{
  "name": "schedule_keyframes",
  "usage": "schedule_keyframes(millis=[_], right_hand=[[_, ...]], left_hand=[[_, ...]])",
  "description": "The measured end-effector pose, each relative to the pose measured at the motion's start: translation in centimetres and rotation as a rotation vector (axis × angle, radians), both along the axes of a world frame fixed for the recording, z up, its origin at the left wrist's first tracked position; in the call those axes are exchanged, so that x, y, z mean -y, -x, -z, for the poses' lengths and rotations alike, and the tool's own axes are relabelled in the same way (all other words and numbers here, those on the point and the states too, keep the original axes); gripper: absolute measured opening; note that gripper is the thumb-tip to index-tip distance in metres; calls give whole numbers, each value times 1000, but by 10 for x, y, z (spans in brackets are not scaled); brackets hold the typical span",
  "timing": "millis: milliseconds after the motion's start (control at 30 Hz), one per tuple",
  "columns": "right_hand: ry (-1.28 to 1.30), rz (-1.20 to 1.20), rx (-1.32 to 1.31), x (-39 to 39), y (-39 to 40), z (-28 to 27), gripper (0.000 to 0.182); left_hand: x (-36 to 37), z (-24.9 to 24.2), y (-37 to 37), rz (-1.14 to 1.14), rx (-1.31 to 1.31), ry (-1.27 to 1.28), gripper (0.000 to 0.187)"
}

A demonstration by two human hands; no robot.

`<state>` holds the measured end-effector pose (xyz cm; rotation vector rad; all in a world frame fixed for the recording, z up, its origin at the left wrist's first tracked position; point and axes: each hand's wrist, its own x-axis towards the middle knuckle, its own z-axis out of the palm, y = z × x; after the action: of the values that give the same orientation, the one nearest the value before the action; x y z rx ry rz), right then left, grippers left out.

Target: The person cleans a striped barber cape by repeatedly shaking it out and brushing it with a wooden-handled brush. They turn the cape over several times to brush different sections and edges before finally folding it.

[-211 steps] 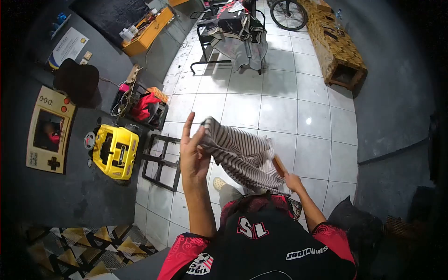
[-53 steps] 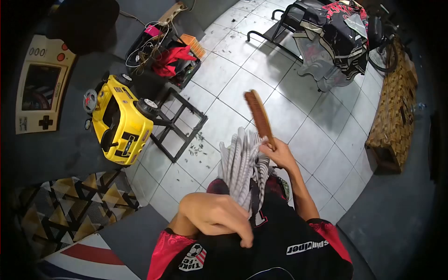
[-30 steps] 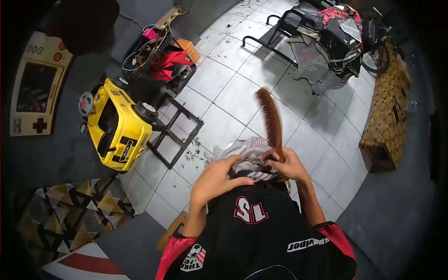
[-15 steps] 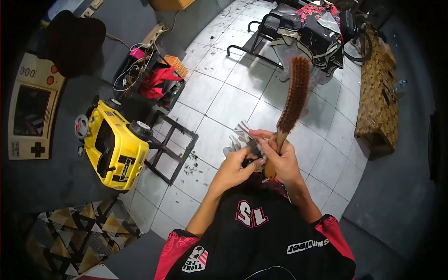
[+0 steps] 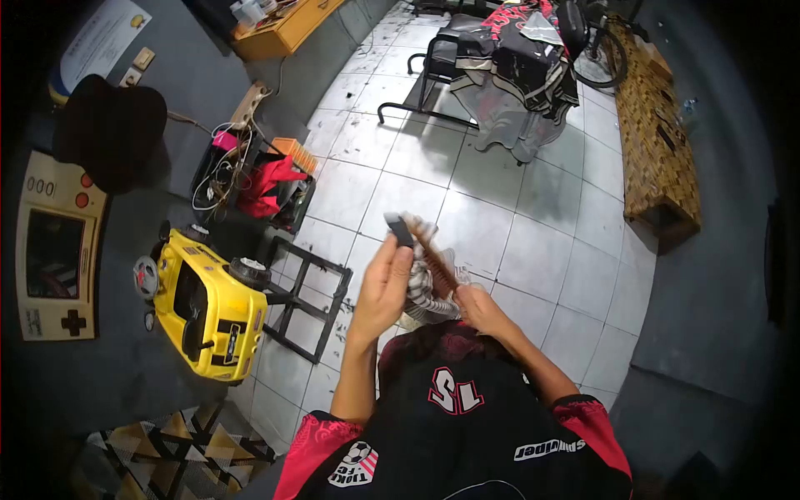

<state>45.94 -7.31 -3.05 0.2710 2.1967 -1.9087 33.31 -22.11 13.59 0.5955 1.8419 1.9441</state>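
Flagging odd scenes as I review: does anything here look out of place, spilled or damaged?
Dark bits lie scattered on the pale tiled floor, mostly toward its left side. They stand out like unswept litter, though too small to identify.

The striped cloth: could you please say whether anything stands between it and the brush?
Nothing visible does: the brush, in the right hand, overlaps the striped cloth in this view, though blur hides whether they touch. The left hand, holding a dark piece, is beside them.
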Motion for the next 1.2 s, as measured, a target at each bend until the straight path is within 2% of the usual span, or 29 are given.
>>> schedule_keyframes(millis=[67, 133, 200, 300, 400, 500, 567, 600, 633, 667, 767, 833, 900, 967, 1067, 1167, 1200], right_hand=[[-560, -130, -55, -15, -11, 62, 52], [-770, -271, 577, -28, -30, 97, 58], [-829, -205, 585, -40, -54, 116, 63], [-821, 86, 600, -45, -56, 117, 60], [-427, 406, 195, -52, -34, 90, 54], [473, 593, 113, -19, 4, -32, 43], [638, 479, -34, 9, 14, -77, 39], [537, 372, -85, 22, 20, -81, 40], [435, 263, -134, 30, 21, -82, 41], [603, 186, -48, 32, 22, -54, 38], [-231, 5, -195, 23, 21, 7, 33], [-615, -144, -12, 4, -1, 78, 34], [-723, -447, 257, -24, -23, 105, 40], [-838, -277, 486, -39, -44, 117, 47], [-848, -85, 689, -57, -42, 139, 42], [-668, 284, 220, -56, -19, 125, 44], [-488, 464, 107, -47, -5, 104, 47]], left_hand=[[10, -4, 10, 18, 26, -57, 21], [13, -11, 10, -39, 84, -147, 20], [9, -23, 10, -83, 72, -144, 20], [15, -16, 16, -68, 122, -55, 20], [10, 4, 16, -80, 83, 26, 20], [2, 11, 13, -65, 33, 76, 21], [-5, 22, 17, -30, -44, 98, 21], [-10, 2, 13, 1, 2, 91, 21], [-15, -1, 14, -44, -84, 84, 21], [-16, -11, 14, -87, -63, 20, 19], [-8, -34, 20, -183, 73, -171, 14], [2, -28, 31, -261, 19, -354, 14], [1, -49, 26, -408, -35, -408, 15], [6, -48, 23, -383, 12, -413, 17], [9, -42, 21, -363, 113, -496, 19], [10, -15, 25, -366, 337, -518, 18], [10, -3, 24, -364, 355, -514, 18]])
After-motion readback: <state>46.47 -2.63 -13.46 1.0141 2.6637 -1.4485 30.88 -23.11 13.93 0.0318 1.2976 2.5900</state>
